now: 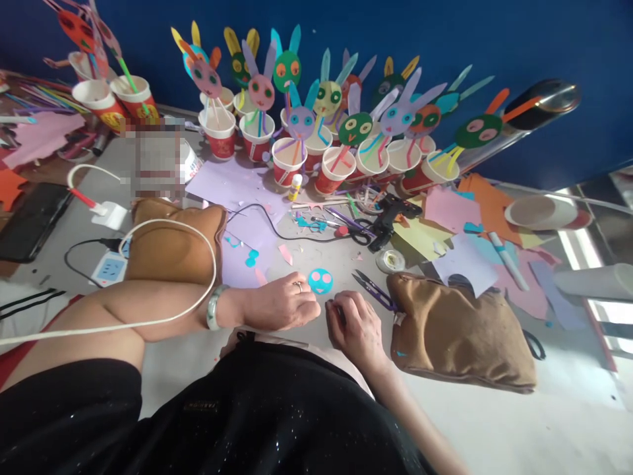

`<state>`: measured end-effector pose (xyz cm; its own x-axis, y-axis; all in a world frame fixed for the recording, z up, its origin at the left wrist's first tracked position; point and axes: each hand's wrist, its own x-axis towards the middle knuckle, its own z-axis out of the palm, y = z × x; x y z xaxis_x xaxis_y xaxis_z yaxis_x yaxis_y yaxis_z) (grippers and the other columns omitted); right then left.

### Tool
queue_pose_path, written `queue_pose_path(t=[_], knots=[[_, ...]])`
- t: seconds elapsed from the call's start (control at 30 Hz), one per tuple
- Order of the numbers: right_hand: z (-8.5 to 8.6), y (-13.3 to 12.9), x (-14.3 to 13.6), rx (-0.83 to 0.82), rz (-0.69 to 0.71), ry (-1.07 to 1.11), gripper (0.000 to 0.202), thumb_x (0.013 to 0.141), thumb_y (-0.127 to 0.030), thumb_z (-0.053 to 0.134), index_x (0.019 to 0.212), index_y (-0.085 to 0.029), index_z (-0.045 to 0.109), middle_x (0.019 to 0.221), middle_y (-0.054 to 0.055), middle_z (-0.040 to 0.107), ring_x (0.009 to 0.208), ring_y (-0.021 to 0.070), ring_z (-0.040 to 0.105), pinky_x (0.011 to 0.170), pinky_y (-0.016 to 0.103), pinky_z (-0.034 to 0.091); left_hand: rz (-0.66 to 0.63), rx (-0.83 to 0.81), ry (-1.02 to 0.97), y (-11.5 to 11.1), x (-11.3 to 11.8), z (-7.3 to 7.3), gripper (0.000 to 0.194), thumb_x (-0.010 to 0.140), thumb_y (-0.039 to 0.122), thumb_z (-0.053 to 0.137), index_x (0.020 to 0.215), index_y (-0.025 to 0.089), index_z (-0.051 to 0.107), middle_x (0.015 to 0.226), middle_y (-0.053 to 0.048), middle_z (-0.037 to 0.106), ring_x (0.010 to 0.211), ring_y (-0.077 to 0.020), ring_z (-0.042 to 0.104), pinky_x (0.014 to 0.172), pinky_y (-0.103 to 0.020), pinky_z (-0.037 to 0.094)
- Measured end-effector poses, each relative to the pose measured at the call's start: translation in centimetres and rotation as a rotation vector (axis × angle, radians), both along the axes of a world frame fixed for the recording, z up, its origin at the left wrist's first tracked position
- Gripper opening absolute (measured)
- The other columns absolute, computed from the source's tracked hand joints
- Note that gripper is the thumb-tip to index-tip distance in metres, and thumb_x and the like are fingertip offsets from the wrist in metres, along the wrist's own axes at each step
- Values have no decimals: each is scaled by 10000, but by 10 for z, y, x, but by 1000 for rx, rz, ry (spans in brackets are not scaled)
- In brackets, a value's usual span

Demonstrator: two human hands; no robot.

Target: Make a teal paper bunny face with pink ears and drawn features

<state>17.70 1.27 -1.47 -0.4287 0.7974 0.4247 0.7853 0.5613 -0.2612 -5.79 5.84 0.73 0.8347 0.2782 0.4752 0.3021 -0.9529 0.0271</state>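
Note:
A round blue paper face (320, 288) with two pink circles and a small pink mouth lies flat on the grey table, between and just beyond my hands. To its left, my left hand (281, 302), wearing a ring and a bangle, has its fingers curled and pressed together. My right hand (355, 324) is closer to my body on the other side, fingers bent in. Whatever either hand may hold is hidden. Dark-bladed snips (368, 285) with purple handles rest beyond my right hand, against a brown cushion (459, 336).
Paper cups (335, 173) with paper rabbit faces on stems line the back. A glue stick (295, 188), black glue gun (388, 221), tape roll (390, 260) and coloured paper scraps lie around. Another brown cushion (171, 244) and a white cable (212, 264) are at left.

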Motion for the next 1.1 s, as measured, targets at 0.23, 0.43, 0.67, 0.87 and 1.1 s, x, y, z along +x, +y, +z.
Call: queue_pose_path(t=[0.23,0.43,0.67,0.87,1.1], knots=[[2,0,-1,5,-1,1,90,976,-170,592,937,-225,531,873,47,652,757,193,611,686,321,483,-46,3,-43,0,-2,6,228,998,90,511,816,181,613,723,8,598,707,-149,542,808,-333,437],[-2,0,1,-1,6,-2,98,986,-178,605,936,-218,531,885,46,641,783,187,603,715,314,484,-40,14,-86,-1,0,-3,268,1034,224,556,767,211,583,671,41,563,670,-138,513,835,-341,432],[0,-1,0,-5,14,-6,86,1004,-233,610,930,-209,574,897,52,644,805,178,603,733,314,475,-58,-39,-121,-1,0,-5,308,1060,296,529,767,206,559,674,39,562,671,-131,522,873,-341,450],[0,-3,1,-39,12,12,109,1002,-277,635,938,-207,582,873,43,656,809,179,612,736,316,466,-79,-74,-141,-2,0,-5,315,1038,236,443,740,205,541,666,21,560,654,-146,516,865,-363,457],[3,-6,3,-36,122,90,98,1014,-237,609,929,-205,570,816,28,669,733,153,608,702,291,481,-79,-81,-120,-1,0,1,335,1072,282,426,771,205,552,669,19,585,690,-157,545,876,-351,461]])
